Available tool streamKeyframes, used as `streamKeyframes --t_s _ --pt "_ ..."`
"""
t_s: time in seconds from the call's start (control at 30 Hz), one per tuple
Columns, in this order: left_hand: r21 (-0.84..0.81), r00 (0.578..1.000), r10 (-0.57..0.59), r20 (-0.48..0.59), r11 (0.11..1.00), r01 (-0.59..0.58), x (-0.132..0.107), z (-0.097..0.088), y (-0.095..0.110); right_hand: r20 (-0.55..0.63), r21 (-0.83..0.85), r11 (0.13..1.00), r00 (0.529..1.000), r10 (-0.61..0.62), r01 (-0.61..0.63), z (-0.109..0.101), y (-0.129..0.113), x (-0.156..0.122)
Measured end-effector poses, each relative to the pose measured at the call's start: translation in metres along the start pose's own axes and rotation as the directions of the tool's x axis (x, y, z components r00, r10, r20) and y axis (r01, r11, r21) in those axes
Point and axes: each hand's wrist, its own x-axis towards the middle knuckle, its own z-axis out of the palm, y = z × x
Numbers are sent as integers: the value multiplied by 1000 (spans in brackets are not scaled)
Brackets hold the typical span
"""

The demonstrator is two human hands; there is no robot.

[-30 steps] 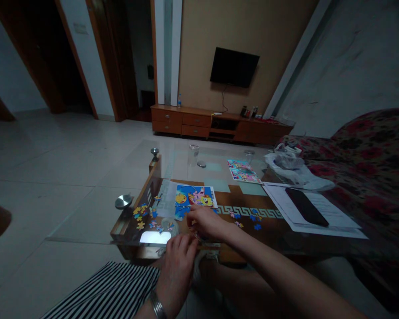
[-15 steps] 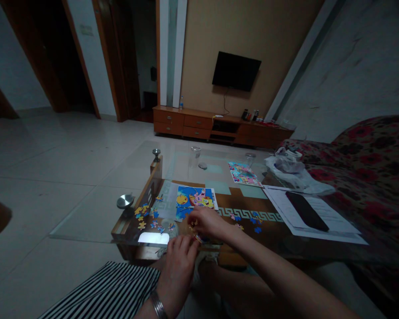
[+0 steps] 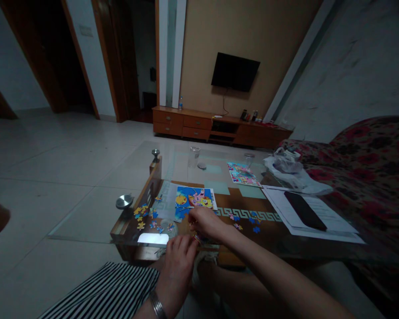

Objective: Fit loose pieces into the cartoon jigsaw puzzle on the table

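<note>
A partly assembled cartoon jigsaw (image 3: 194,200) lies on the glass coffee table (image 3: 96,221). My right hand (image 3: 204,222) rests just in front of it, its fingers curled over small puzzle pieces at the near edge. My left hand (image 3: 178,262), a metal bracelet on its wrist, sits at the table's front edge with fingers bent down, touching pieces by the right hand. What either hand holds is too small and dark to see. Loose pieces (image 3: 145,215) are scattered left of the jigsaw, and a few more loose pieces (image 3: 249,219) lie to the right.
A second picture sheet (image 3: 242,173), two glasses (image 3: 194,156), a plastic bag (image 3: 287,166) and papers with a black phone (image 3: 304,209) lie further back and right. A floral sofa (image 3: 369,159) stands at the right. Tiled floor opens to the left.
Both hands stay by the front of the jigsaw, the right hand shifting slightly. The camera has tilted a little.
</note>
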Motion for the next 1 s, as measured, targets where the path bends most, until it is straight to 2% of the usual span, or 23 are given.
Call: streamKeyframes --t_s 0.23,0.6,1.0 --pt "-9 999 -16 40 1000 16 3 -4 2 -12 128 992 1000 21 -20 -5 6 -1" --pt "1 997 -23 77 1000 23 2 -9 4 1 400 912 995 100 -92 6 14 -2" --pt "-33 997 -27 74 999 29 2 -10 4 98 429 892 989 112 -143 0 19 -4"
